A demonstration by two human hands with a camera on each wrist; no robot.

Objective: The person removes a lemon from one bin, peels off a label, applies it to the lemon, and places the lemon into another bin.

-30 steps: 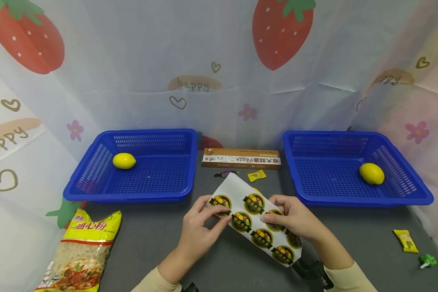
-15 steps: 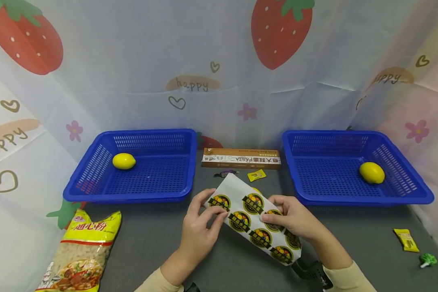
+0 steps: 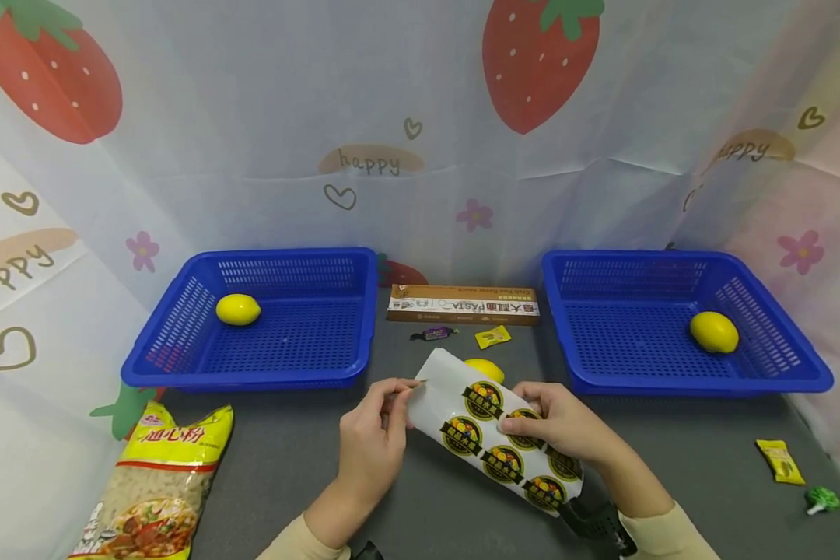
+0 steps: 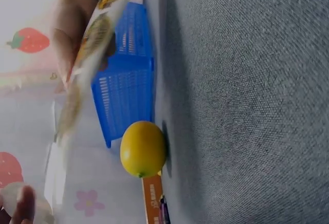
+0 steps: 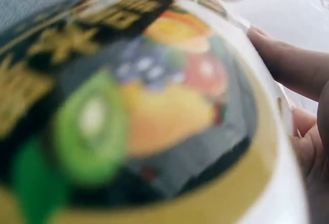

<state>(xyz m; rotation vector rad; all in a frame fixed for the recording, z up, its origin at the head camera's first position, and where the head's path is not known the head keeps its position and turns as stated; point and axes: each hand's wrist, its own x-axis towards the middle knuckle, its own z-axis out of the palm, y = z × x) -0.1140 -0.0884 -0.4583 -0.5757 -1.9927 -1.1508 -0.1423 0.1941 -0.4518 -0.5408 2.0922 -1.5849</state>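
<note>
A white sheet of round fruit-print stickers [image 3: 439, 393] is held at a slant over the table. My right hand [image 3: 565, 418] grips its right part, thumb on top and fingers beneath. At the upper left corner my left hand [image 3: 372, 435] pinches a round sticker, seen nearly edge-on from above. Its pale round back [image 4: 42, 203] shows beside my fingertips in the left wrist view. Bare white backing is exposed at that end, while several stickers remain on the sheet. A lemon [image 3: 485, 369] on the table is partly hidden behind the sheet. One printed sticker [image 5: 169, 111] fills the right wrist view, blurred.
Two blue baskets, left [image 3: 248, 383] and right [image 3: 700, 384], each hold a lemon. Between them lie a pasta box [image 3: 462, 304], a purple-wrapped candy [image 3: 435, 334] and a yellow packet [image 3: 493, 337]. A macaroni bag [image 3: 154, 482] lies left; another yellow packet [image 3: 780, 461] and green candy [image 3: 821, 499] right.
My left hand has lifted the corner sticker off the sheet, baring the white backing. The sheet's upper end has dipped, and more of the lemon behind it shows. My right hand has barely moved.
</note>
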